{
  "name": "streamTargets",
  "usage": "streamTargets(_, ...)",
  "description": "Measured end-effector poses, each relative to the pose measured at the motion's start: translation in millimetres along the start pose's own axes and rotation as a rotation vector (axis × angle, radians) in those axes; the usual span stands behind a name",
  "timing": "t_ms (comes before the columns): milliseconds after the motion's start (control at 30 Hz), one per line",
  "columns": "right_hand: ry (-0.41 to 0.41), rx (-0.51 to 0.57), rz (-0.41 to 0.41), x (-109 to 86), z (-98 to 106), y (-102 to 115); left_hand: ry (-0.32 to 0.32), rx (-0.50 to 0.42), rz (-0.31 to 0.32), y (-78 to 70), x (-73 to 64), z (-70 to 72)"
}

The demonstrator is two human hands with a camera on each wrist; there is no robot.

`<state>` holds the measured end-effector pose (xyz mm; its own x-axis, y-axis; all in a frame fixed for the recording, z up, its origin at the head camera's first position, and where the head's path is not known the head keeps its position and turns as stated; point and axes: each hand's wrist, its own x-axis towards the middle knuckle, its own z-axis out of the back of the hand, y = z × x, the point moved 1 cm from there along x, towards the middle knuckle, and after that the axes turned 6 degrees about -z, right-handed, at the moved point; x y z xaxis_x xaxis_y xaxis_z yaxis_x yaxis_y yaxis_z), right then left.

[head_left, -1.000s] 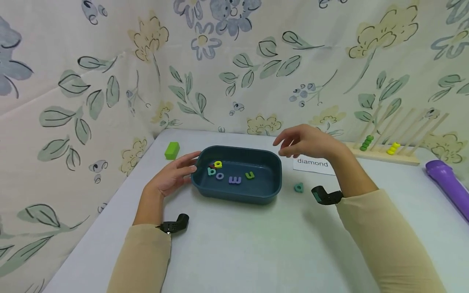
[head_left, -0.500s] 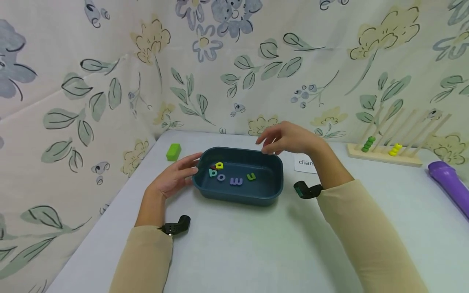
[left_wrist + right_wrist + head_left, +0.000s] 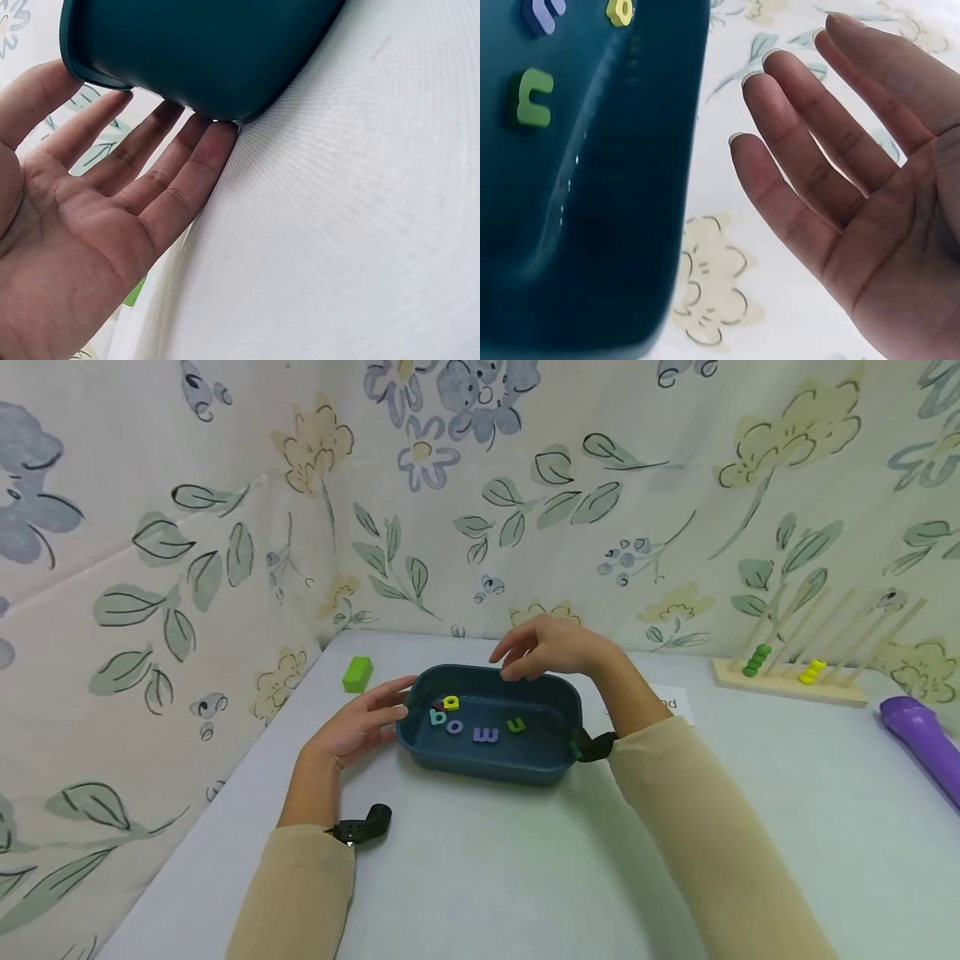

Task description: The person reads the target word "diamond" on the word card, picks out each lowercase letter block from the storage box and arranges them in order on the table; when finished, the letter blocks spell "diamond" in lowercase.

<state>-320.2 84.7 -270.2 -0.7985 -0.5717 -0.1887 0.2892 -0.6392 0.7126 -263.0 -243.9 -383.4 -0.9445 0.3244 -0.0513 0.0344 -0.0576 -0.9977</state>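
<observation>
A dark teal tray (image 3: 540, 743) with rounded corners sits on the white table. Inside lie several small letters: a yellow one (image 3: 451, 702), a light teal one (image 3: 438, 717), a purple ring-shaped one (image 3: 454, 727), a purple m shape (image 3: 486, 736) and a green n shape (image 3: 516, 725). My left hand (image 3: 363, 722) touches the tray's left end, fingers nearly straight along its outer wall and thumb at the rim. Over the tray's far rim hovers my right hand (image 3: 551, 647), its fingers loosely bent and nothing held in them. The right wrist view shows its bare palm.
A green block (image 3: 357, 674) stands behind my left hand. My right forearm partly covers a white word card (image 3: 675, 700). Farther right are a wooden peg rack (image 3: 787, 683) with green and yellow beads and a purple cylinder-like object (image 3: 918, 739). A floral cloth hangs behind.
My right hand has moved left, from beside the tray to above its far rim. The teal letter on the table is now behind my right arm. My left hand has stayed at the tray.
</observation>
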Motion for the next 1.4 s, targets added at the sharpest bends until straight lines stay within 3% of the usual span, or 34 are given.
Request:
streamTargets(967, 0.204, -0.033, 0.003, 61.2, -31.9, 8.6, 0.006, -0.008, 0.004, 0.0, -1.0, 0.8)
streamTargets(1400, 0.22, 0.005, 0.007, 75.5, -47.1, 0.7, 0.006, 0.008, 0.006, 0.1, -1.4, 0.8)
